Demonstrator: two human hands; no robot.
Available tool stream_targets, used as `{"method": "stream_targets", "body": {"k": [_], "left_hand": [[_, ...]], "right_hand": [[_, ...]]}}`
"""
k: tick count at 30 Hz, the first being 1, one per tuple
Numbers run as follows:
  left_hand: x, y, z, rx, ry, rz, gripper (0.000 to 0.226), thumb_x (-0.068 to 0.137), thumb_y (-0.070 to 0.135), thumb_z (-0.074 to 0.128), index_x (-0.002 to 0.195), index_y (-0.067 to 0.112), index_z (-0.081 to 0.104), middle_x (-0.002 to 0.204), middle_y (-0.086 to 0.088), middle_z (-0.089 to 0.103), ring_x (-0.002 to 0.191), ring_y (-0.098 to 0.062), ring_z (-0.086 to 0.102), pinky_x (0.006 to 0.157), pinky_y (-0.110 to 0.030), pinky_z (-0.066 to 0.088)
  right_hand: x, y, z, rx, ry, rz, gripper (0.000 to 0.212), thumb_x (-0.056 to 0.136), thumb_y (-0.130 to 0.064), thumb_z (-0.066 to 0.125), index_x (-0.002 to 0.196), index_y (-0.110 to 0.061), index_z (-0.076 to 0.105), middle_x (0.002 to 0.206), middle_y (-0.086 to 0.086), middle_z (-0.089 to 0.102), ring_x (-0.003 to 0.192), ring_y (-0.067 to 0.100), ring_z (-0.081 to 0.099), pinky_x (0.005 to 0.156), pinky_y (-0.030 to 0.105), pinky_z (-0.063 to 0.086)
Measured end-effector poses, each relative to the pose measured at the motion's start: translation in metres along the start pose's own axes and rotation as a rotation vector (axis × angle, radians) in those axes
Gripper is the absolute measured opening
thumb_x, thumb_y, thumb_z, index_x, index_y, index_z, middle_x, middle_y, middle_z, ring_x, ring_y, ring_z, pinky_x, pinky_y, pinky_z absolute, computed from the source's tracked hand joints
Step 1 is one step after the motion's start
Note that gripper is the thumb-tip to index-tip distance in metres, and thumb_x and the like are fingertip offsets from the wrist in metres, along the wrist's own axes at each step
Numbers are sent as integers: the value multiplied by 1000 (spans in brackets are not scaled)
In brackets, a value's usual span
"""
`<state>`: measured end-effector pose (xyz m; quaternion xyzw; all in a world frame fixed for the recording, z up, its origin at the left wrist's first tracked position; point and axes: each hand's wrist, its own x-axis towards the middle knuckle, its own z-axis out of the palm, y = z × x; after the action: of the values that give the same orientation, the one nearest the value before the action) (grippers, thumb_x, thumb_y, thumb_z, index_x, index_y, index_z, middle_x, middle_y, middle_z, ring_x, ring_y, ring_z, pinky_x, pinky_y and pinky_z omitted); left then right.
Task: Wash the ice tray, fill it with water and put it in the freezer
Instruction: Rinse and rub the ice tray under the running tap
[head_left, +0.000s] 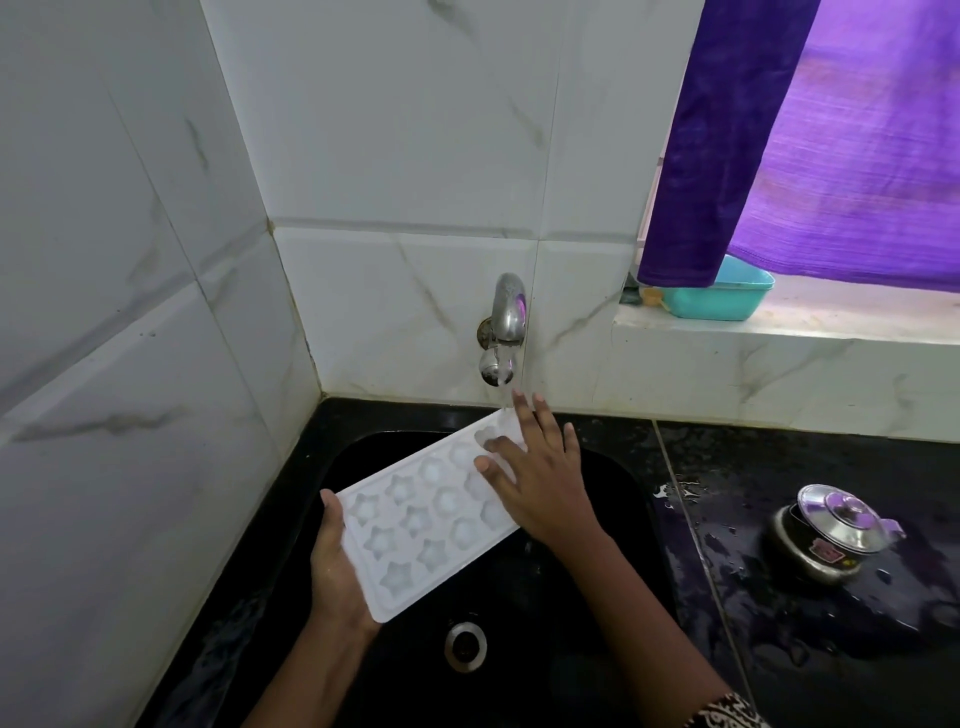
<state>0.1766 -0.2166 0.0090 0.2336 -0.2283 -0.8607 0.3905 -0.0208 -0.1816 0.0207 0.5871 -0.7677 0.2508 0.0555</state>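
The white ice tray (431, 512) lay in the middle of the frame, above the black sink (618, 499), tilted so that its far end rose toward the tap (503, 328) at centre. Its star-shaped and round cups faced upward. A thin stream of water (505, 397) fell from the spout onto the tray's far end.

The left hand (337, 566) came up from the lower centre of the frame, forearm angled upward, and supported the tray's near-left end from beneath. Its thumb hooked over the left edge while its palm and the rest of the fingers lay under the tray, closed around that corner.

The right hand (540, 475) reached in from the lower right, wrist bent slightly, palm down on the tray's far-right portion. Its fingers were spread wide and flat, pressing on the cups rather than gripping; two fingertips extended past the tray's upper edge toward the water.

The drain (465, 646) showed at the bottom of the sink, below the tray. At right, on the wet black counter (831, 649), stood a small steel pot (826, 535) with its lid tilted. A teal tub (727, 299) sat on the windowsill (831, 325) at upper right, partly under a purple curtain (831, 145).
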Motion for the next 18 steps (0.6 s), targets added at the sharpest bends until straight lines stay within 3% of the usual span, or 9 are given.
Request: {"method": "stream_targets", "body": {"k": [3, 5, 8, 12, 15, 18], "left_hand": [[-2, -5, 0, -25, 14, -2, 74, 57, 71, 69, 96, 9, 78, 112, -22, 68, 94, -38, 70, 64, -44, 59], [-2, -5, 4, -35, 54, -5, 73, 70, 71, 54, 97, 8, 77, 110, -22, 69, 92, -37, 70, 64, -45, 59], [-1, -3, 4, -7, 65, 13, 75, 62, 73, 62, 97, 9, 78, 113, -21, 68, 95, -37, 69, 66, -44, 59], [-2, -7, 3, 10, 39, 4, 75, 56, 72, 70, 97, 10, 78, 115, -21, 67, 97, -37, 69, 67, -44, 58], [-3, -12, 4, -2, 62, -40, 71, 71, 72, 54, 96, 10, 78, 113, -22, 68, 95, -37, 69, 66, -45, 59], [-3, -10, 0, 12, 55, -32, 92, 44, 70, 82, 110, 8, 72, 121, -22, 65, 102, -40, 66, 70, -47, 58]], "right_hand": [[0, -1, -1, -82, 94, -21, 61, 91, -66, 18, 108, -30, 65, 157, 6, 19, 145, 21, 10, 109, 59, 19], [-2, -8, 6, -85, 103, -33, 62, 90, -66, 20, 116, -27, 62, 158, 6, 17, 145, 21, 8, 110, 58, 16], [-2, -5, 5, -16, 7, -15, 70, 88, -68, 14, 123, -27, 58, 159, 0, 4, 145, 16, -6, 113, 55, 5], [0, -1, 1, -107, 132, 0, 54, 91, -59, 26, 99, -27, 68, 157, 6, 21, 145, 22, 10, 110, 58, 17], [0, -9, 5, -82, 129, -22, 56, 91, -59, 25, 96, -21, 66, 158, 2, 14, 145, 19, 5, 112, 55, 11], [1, -5, 3, -52, 140, -49, 50, 91, -57, 29, 89, -23, 66, 158, -1, 16, 145, 19, 6, 111, 54, 11]]}}
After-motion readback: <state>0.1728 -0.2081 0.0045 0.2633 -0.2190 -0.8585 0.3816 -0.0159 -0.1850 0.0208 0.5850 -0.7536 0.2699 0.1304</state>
